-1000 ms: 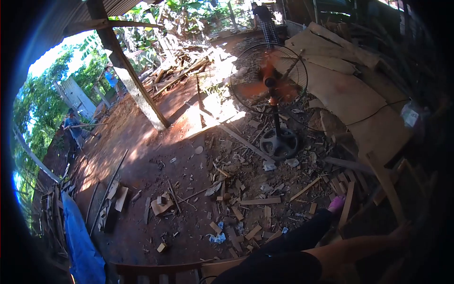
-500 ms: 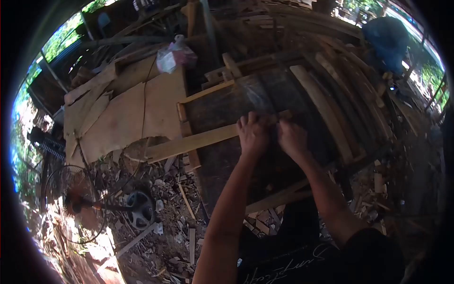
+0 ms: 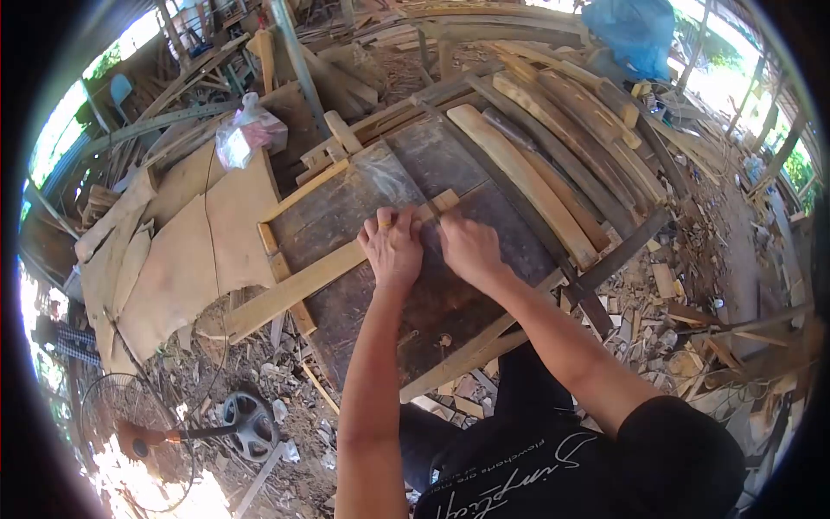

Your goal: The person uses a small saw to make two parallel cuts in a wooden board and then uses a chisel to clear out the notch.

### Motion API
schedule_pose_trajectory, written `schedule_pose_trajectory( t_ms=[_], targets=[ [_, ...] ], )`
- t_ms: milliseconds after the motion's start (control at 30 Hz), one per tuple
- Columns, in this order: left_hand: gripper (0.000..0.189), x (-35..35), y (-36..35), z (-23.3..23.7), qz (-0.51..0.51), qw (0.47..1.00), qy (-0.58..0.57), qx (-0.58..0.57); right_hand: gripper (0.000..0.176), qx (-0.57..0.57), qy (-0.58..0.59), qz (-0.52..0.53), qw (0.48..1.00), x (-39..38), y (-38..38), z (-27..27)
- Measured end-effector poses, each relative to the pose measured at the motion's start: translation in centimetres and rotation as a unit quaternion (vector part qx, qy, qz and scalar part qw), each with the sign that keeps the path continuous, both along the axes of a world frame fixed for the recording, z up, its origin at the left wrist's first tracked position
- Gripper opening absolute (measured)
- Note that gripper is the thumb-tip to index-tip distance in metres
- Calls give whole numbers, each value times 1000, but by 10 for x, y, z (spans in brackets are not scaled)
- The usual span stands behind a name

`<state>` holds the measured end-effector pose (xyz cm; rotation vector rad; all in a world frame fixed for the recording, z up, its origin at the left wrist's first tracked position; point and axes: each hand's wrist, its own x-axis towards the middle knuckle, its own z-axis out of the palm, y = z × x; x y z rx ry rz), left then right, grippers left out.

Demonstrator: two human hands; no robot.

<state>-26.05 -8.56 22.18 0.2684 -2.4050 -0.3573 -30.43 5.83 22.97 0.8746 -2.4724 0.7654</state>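
A long pale wooden board (image 3: 298,290) lies diagonally across a dark, worn worktable (image 3: 510,233), its near-left end jutting past the table's edge. My left hand (image 3: 393,249) is closed over the board near its right end, fingers curled over the top and a ring on one finger. Just to the right, my right hand (image 3: 469,248) is a fist beside the board's tip (image 3: 445,201). A thin dark edge shows by its knuckles, but I cannot tell what the fist holds.
Several curved timber pieces (image 3: 519,182) lie along the table's right side. Brown sheets (image 3: 220,225) with a plastic bag (image 3: 250,134) on them lie at left. A standing fan (image 3: 138,439) is at lower left. Wood scraps (image 3: 640,320) litter the ground.
The view has swung, so the table and both hands sit further left, and the picture is brighter. My hands stay at the board's right end, the right fist slightly lower against it.
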Motion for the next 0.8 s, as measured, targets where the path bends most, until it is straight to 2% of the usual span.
schedule_pose_trajectory(
  t_ms=[33, 100, 233, 300, 433, 500, 633, 700, 800],
  targets=[
    [24, 0, 0, 1, 1, 1000, -11, 3, 13, 0, 2, -5, 1000, 13, 9, 3],
    [25, -2, -1, 2, 2, 1000, -22, 11, 17, 31, -67, -11, 997, 41, 31, 8],
    [26, -1, 1, 1, 9, 1000, -26, 1, 18, 29, -33, -34, 998, 16, 12, 4],
    [27, -2, 0, 5, 17, 999, -40, 1, 18, 15, -2, 3, 1000, -11, -9, 5],
    [27, -4, -4, 7, 10, 999, -53, 7, 18, 6, -15, -13, 1000, 11, 8, 1],
    [28, -4, -4, 7, 16, 999, -45, -3, 7, 45, -32, -13, 998, 35, 31, 1],
    [28, -4, -1, 6, 21, 998, -57, -9, 8, 30, -28, -21, 999, 9, 8, 1],
    [27, -4, -2, 6, 7, 1000, -22, -13, 13, 30, -1, -2, 1000, -22, -18, 1],
    [28, -5, -4, 6, 19, 999, -45, -8, 14, -1, 11, -5, 1000, -14, -9, -8]
  ],
)
